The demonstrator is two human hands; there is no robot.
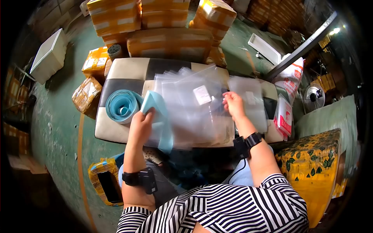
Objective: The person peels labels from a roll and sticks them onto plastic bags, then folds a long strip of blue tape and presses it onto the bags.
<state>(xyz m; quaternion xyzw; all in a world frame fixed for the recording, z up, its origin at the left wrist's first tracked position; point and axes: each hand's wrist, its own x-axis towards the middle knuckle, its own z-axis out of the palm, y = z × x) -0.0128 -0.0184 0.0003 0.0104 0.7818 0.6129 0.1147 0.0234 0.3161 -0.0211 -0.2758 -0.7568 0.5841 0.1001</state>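
Observation:
My left hand (144, 117) is closed on a light blue strip (152, 101), whose loose end hangs down over the table's front edge. Just left of that hand lies a roll of light blue material (121, 106). My right hand (232, 101) is raised above the clear plastic bags (182, 112), its fingers pinched together; whether anything small is between them is too blurred to tell. A white label (202, 95) shows on the bags near the middle. Another stack of clear bags (254, 112) lies to the right of my right hand.
The black and white padded table (128, 70) has taped cartons (167, 42) behind it. A red and white package (283, 116) lies at its right end. A metal pole (303, 48) and a fan (314, 96) are further right. A yellow wrapped bundle (311, 167) stands front right.

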